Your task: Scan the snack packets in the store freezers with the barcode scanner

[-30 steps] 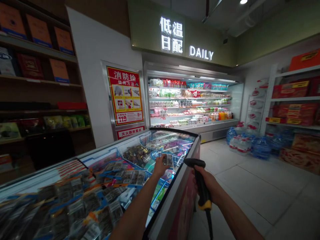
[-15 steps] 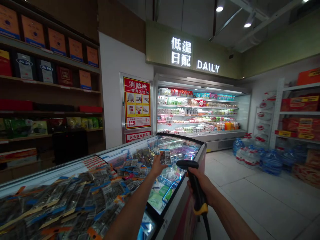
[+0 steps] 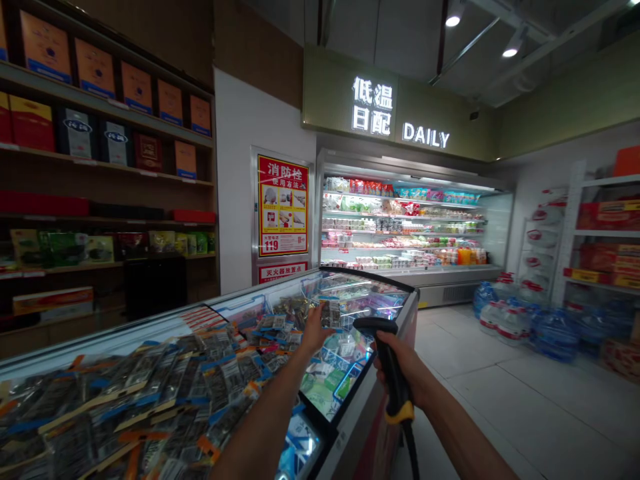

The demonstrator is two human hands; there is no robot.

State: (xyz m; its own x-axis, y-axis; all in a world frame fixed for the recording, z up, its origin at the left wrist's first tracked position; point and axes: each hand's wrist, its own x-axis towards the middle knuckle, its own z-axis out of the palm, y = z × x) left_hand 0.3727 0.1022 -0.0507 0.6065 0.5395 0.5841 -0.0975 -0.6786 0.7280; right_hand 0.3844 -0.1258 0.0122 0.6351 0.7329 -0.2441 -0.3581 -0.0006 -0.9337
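My right hand point(image 3: 407, 368) is wrapped around the grip of a black and yellow barcode scanner point(image 3: 391, 367). The scanner's head faces away to the left, and its cable hangs down from the handle. Reaching out over the freezer's glass top, my left hand point(image 3: 314, 333) is closed on a small dark snack packet point(image 3: 330, 311), with the fingers partly hidden behind the wrist. The packet is upright, a short way beyond and left of the scanner's head. Many similar packets point(image 3: 165, 393) with blue and orange edges lie heaped on the glass to the left.
The chest freezer point(image 3: 345, 437) runs along the front, with goods under its glass. A lit open fridge point(image 3: 400, 230) stands at the back. Shelves of boxed goods point(image 3: 135, 157) line the left wall. Large water bottles point(image 3: 553, 333) sit on the floor at right.
The view has turned slightly left, so the room and freezer sit further right. Both hands keep nearly the same pose, still holding the packet and the scanner.
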